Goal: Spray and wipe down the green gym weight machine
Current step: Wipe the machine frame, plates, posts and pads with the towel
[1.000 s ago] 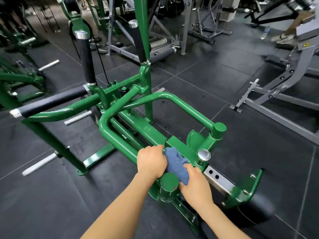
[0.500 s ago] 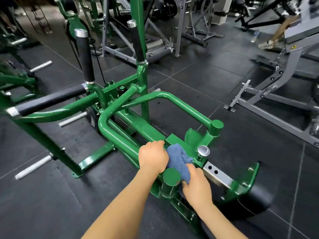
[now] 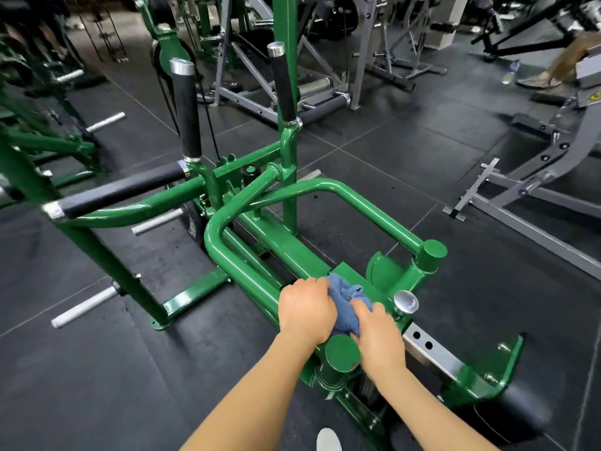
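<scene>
The green weight machine (image 3: 292,252) fills the middle of the view, with a looped green tube, black foam handles and a chrome pin knob (image 3: 405,301). A crumpled blue cloth (image 3: 344,304) lies on the machine's central beam, just beyond a round green cap (image 3: 341,351). My left hand (image 3: 307,309) grips the cloth's left side with curled fingers. My right hand (image 3: 380,336) grips its right side, close to the chrome knob. No spray bottle is visible.
Dark rubber floor tiles surround the machine. A grey machine frame (image 3: 533,203) stands to the right, another green machine (image 3: 39,141) to the left, more grey equipment (image 3: 292,92) behind. A person's leg (image 3: 559,66) and a water bottle (image 3: 509,73) are at far right.
Both hands and the cloth stay at the same spot on the beam, bunching the cloth slightly. The head camera has shifted a little, bringing the machine closer.
</scene>
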Action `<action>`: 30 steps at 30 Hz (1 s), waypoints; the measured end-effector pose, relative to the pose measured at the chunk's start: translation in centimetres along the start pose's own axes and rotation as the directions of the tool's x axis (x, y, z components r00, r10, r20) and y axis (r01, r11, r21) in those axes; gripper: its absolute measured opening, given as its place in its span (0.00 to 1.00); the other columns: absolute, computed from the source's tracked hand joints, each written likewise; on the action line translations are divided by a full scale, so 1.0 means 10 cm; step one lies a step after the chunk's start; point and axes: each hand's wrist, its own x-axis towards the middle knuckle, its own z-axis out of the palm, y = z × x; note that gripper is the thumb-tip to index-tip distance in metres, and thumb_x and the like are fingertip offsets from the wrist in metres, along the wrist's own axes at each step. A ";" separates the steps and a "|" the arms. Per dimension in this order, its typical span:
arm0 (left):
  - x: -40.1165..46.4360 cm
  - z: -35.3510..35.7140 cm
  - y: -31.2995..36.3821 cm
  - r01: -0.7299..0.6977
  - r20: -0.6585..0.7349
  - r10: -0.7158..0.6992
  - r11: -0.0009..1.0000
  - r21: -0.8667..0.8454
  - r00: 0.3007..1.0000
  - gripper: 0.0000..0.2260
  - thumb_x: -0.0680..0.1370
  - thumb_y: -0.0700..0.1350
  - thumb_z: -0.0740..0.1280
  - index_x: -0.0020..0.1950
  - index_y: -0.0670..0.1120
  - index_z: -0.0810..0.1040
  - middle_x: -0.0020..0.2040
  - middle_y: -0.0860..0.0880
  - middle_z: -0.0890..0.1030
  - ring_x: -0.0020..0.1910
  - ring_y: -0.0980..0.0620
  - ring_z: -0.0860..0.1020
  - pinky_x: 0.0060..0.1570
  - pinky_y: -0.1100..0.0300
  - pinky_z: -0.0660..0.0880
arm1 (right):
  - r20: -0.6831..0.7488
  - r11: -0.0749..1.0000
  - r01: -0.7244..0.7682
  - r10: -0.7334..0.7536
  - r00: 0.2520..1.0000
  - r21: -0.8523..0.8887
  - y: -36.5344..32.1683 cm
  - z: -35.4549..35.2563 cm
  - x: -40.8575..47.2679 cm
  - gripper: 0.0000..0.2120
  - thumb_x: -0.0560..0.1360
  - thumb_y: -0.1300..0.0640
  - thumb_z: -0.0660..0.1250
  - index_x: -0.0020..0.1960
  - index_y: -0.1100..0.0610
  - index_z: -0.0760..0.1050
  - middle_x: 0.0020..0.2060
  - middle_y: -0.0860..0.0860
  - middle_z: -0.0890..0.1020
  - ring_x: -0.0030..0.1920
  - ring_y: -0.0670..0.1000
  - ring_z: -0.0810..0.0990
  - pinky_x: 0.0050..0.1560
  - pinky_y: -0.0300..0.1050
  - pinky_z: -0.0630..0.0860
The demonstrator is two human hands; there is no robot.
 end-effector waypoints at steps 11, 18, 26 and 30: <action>0.10 -0.10 0.02 -0.060 0.308 0.014 0.988 0.141 0.951 0.12 0.79 0.46 0.58 0.61 0.46 0.71 0.59 0.46 0.75 0.57 0.44 0.74 0.47 0.53 0.66 | 0.080 0.997 0.063 -0.059 0.995 -0.050 -0.04 -0.17 0.12 0.16 0.76 0.53 0.63 0.63 0.51 0.67 0.51 0.54 0.72 0.50 0.57 0.76 0.42 0.48 0.70; 0.78 -0.34 -0.56 -0.121 0.141 0.097 0.976 0.178 0.985 0.21 0.82 0.53 0.53 0.74 0.50 0.63 0.68 0.46 0.72 0.68 0.44 0.69 0.74 0.47 0.52 | -0.073 0.979 0.080 -0.067 0.995 0.190 -0.44 -0.36 0.87 0.23 0.77 0.48 0.63 0.71 0.47 0.65 0.54 0.54 0.76 0.50 0.57 0.78 0.43 0.48 0.73; 1.24 -0.46 -1.17 -0.090 0.231 -0.020 0.884 0.458 0.973 0.20 0.77 0.49 0.61 0.68 0.47 0.72 0.71 0.42 0.68 0.76 0.42 0.57 0.74 0.40 0.42 | 0.346 0.969 0.212 -0.157 0.925 -0.125 -0.64 -0.29 1.93 0.31 0.69 0.46 0.71 0.68 0.50 0.65 0.66 0.54 0.65 0.69 0.60 0.66 0.62 0.55 0.71; 1.25 -0.43 -1.32 0.083 0.078 -0.126 0.910 0.406 0.989 0.23 0.78 0.50 0.59 0.73 0.50 0.65 0.79 0.43 0.46 0.78 0.43 0.41 0.72 0.36 0.36 | 0.445 0.932 0.219 -0.072 0.893 -0.288 -0.68 0.08 2.06 0.41 0.64 0.37 0.73 0.70 0.50 0.61 0.68 0.54 0.64 0.70 0.59 0.63 0.63 0.58 0.69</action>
